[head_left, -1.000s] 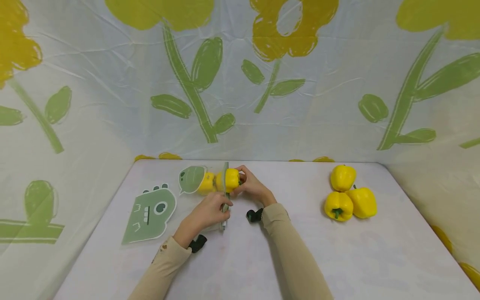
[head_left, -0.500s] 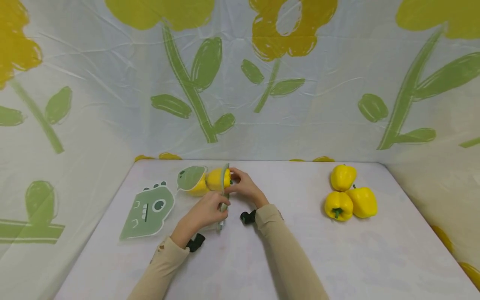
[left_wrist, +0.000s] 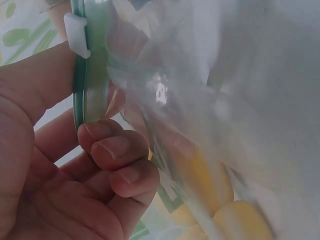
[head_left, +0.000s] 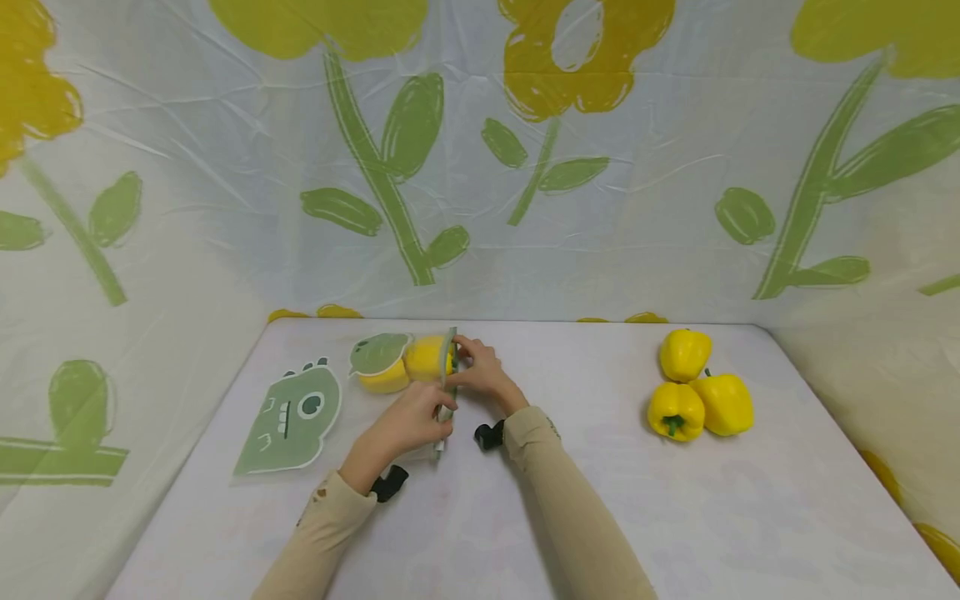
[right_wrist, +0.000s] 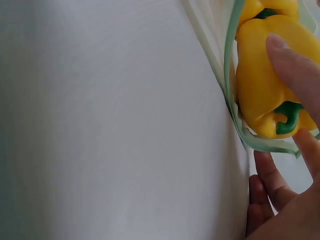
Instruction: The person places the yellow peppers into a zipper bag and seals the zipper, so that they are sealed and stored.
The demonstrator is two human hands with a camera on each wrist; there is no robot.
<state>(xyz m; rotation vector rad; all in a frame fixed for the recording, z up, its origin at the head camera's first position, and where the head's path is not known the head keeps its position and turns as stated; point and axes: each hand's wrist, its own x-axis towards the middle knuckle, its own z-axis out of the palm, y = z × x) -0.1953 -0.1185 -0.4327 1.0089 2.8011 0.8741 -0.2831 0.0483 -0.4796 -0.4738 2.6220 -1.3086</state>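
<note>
Where the bag (head_left: 288, 421) gapes toward the right, head view: the left hand (head_left: 408, 417) pinches the mouth's green rim (head_left: 445, 346), thumb and fingers drawn together, while the right hand (head_left: 483, 371) has thumb and fingers bent about the mouth pepper (head_left: 424, 358).
Peppers in the bag: the mouth pepper lies just inside the opening, the deeper pepper (head_left: 384, 380) to its left, behind clear film.
Table edges: the bag lies along the far left of the white table (head_left: 585, 508), its upper side close to the far edge, its printed end near the left edge.
Room to the right: a broad stretch of tabletop runs from the right hand to three loose peppers (head_left: 722, 406), bunched well short of the right edge.
Left wrist, rim: fingertips curl over the rim below a white slider (left_wrist: 76, 36); yellow shapes blur through the film.
Right wrist, mouth: the rim loops round the mouth pepper, stem outward; one digit lies along its side, another touches near the stem, with lower fingers bent beneath the rim.
</note>
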